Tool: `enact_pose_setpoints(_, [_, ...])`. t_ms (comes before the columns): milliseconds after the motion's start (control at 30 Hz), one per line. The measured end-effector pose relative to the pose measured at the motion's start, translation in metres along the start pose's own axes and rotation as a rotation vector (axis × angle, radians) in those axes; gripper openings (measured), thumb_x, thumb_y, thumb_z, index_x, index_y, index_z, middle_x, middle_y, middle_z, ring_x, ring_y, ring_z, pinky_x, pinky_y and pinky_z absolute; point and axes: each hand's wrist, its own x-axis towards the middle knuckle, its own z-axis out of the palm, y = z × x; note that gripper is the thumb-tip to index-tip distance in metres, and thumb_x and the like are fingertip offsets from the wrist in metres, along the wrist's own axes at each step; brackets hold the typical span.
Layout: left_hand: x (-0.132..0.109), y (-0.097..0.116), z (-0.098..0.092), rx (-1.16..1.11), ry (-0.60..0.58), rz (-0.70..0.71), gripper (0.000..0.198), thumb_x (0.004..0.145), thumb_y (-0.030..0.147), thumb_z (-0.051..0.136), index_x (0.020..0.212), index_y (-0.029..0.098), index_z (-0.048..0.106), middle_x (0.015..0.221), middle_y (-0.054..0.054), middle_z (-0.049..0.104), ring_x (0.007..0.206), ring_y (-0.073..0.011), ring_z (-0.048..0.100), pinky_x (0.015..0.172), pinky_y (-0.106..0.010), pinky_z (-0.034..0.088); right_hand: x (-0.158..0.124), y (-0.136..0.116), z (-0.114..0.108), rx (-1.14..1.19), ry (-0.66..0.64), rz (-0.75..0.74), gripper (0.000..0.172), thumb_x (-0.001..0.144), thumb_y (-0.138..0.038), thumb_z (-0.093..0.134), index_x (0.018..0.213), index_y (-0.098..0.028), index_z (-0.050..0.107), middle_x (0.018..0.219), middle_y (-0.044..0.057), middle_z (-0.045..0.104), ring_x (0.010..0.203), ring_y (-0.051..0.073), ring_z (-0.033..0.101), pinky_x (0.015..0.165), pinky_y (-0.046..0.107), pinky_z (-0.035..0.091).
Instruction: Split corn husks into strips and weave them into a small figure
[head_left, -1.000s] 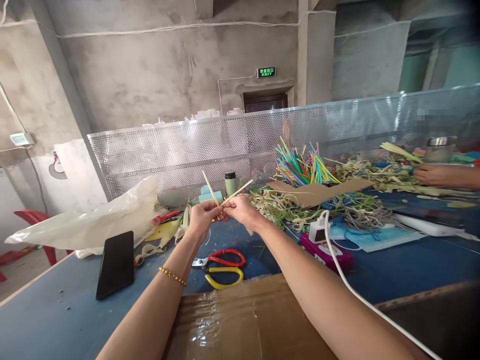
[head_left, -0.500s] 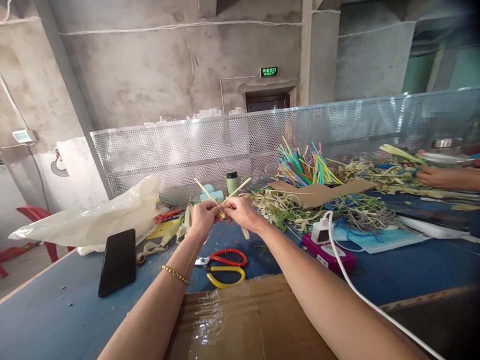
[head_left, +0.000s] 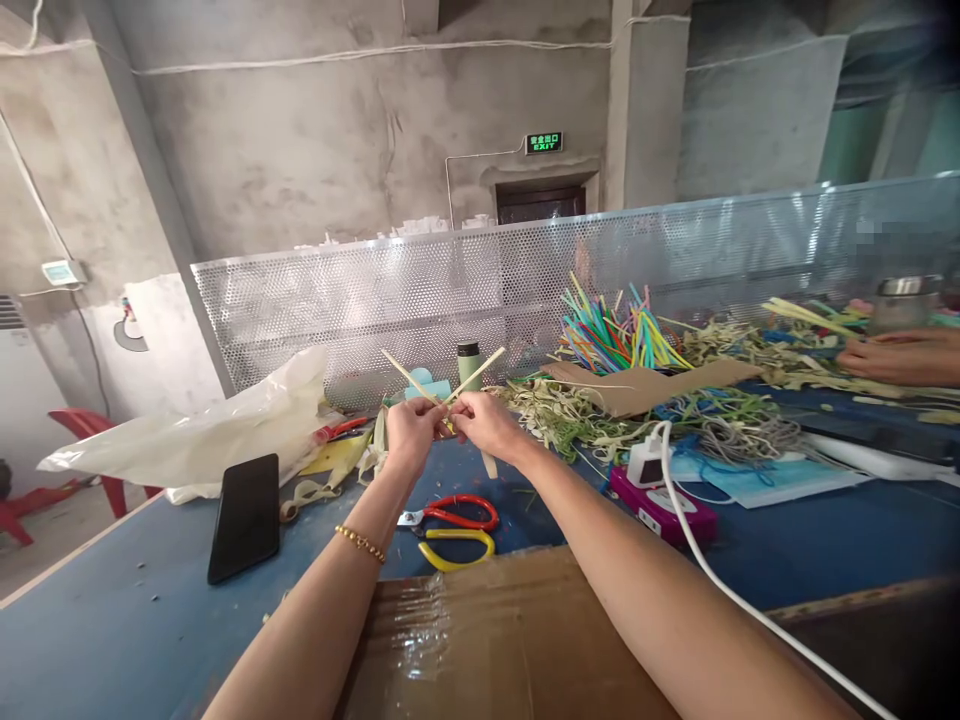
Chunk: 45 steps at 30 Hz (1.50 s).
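My left hand [head_left: 412, 432] and my right hand [head_left: 487, 424] meet over the blue table, fingers closed in a pinch. A thin pale plant strip [head_left: 402, 370] slants up and left above my left hand. From my right hand another pale strip [head_left: 484, 369] rises to the right, so the two form a V. Below my right hand hangs a short, wider pale end [head_left: 489, 466]. The place where the strips meet is mostly hidden by my fingers. Red-and-yellow-handled scissors [head_left: 459, 550] lie just nearer to me than my hands.
A cardboard box [head_left: 517, 640] is right in front of me. Left are a black phone [head_left: 244, 518] and a plastic bag [head_left: 202, 425]; right, a purple power socket [head_left: 664, 503] with a white cable. Plant fibres and coloured stems [head_left: 615, 325] lie behind. Another person's hands [head_left: 900, 357] are far right.
The view has shifted slightly, moving the scene a little to the right. My hands keep their pinch on the strips, nearly unmoved. The other person's hands have shifted slightly.
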Motion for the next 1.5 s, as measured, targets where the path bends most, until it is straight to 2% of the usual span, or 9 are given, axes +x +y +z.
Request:
enact_pose_setpoints(133, [0.0,0.0,-0.001,-0.054,-0.067,0.007,0.013,0.064,0.022,0.07,0.059,0.012,0.064,0.051,-0.004,0.064,0.046,-0.0105,0.055,0.049,-0.022,0.04,0.002,0.006,-0.004,0.175,-0.014,0.025,0.013,0.077,-0.025,0.064,0.071,-0.013,0.064,0.065,0.004,0.067,0.058,0.014,0.063,0.053,0.022,0.047])
enact_pose_setpoints(267, [-0.003,0.003,0.001,-0.077,-0.134,-0.044,0.012,0.064,0.022,0.071,0.069,0.011,0.068,0.056,-0.005,0.066,0.053,-0.0129,0.06,0.054,-0.023,0.043,0.005,0.006,-0.007,0.429,0.144,0.065,0.026,0.07,-0.036,0.073,0.076,-0.012,0.066,0.071,0.005,0.069,0.062,0.014,0.062,0.061,0.026,0.051])
enact_pose_setpoints(367, [-0.006,0.006,0.004,-0.128,-0.194,-0.061,0.014,0.061,0.019,0.073,0.072,0.011,0.069,0.063,-0.005,0.068,0.058,-0.0131,0.062,0.057,-0.023,0.044,0.006,0.003,-0.006,0.528,0.203,0.079,0.027,0.069,-0.037,0.074,0.073,-0.012,0.064,0.067,0.004,0.066,0.058,0.013,0.061,0.06,0.027,0.052])
enact_pose_setpoints(500, [-0.009,0.008,0.006,-0.13,-0.225,-0.056,0.016,0.061,0.022,0.075,0.071,0.011,0.069,0.065,-0.005,0.068,0.058,-0.012,0.061,0.055,-0.022,0.041,0.006,0.003,-0.004,0.525,0.242,0.073,0.025,0.071,-0.036,0.073,0.069,-0.013,0.062,0.064,0.004,0.066,0.057,0.013,0.06,0.058,0.026,0.052])
enact_pose_setpoints(700, [-0.009,0.008,0.007,-0.089,-0.168,-0.043,0.022,0.065,0.032,0.075,0.065,0.011,0.067,0.056,-0.005,0.063,0.05,-0.0102,0.054,0.051,-0.023,0.037,0.006,0.006,0.0,0.434,0.224,0.036,0.028,0.072,-0.039,0.07,0.071,-0.013,0.063,0.064,0.004,0.066,0.057,0.014,0.06,0.055,0.025,0.05])
enact_pose_setpoints(933, [-0.01,0.01,0.009,-0.09,-0.129,-0.039,0.01,0.065,0.02,0.066,0.059,0.012,0.065,0.052,-0.003,0.06,0.048,-0.0102,0.051,0.051,-0.023,0.037,0.008,0.007,0.003,0.266,0.272,0.016,0.02,0.076,-0.032,0.063,0.072,-0.012,0.064,0.065,0.006,0.067,0.06,0.018,0.064,0.056,0.027,0.049])
enact_pose_setpoints(1100, [-0.011,0.013,0.009,-0.063,-0.121,-0.028,0.011,0.064,0.016,0.058,0.053,0.013,0.062,0.048,-0.003,0.059,0.047,-0.0102,0.05,0.051,-0.023,0.036,0.008,0.009,0.006,0.197,0.301,0.037,0.019,0.079,-0.031,0.062,0.072,-0.013,0.065,0.066,0.006,0.069,0.06,0.017,0.065,0.057,0.026,0.049])
enact_pose_setpoints(1500, [-0.009,0.014,0.009,-0.046,-0.104,-0.05,0.011,0.062,0.014,0.059,0.052,0.013,0.062,0.047,-0.002,0.058,0.044,-0.009,0.047,0.048,-0.023,0.035,0.009,0.008,0.007,0.293,0.326,0.09,0.023,0.078,-0.034,0.064,0.066,-0.015,0.061,0.062,0.008,0.067,0.053,0.016,0.063,0.053,0.027,0.05])
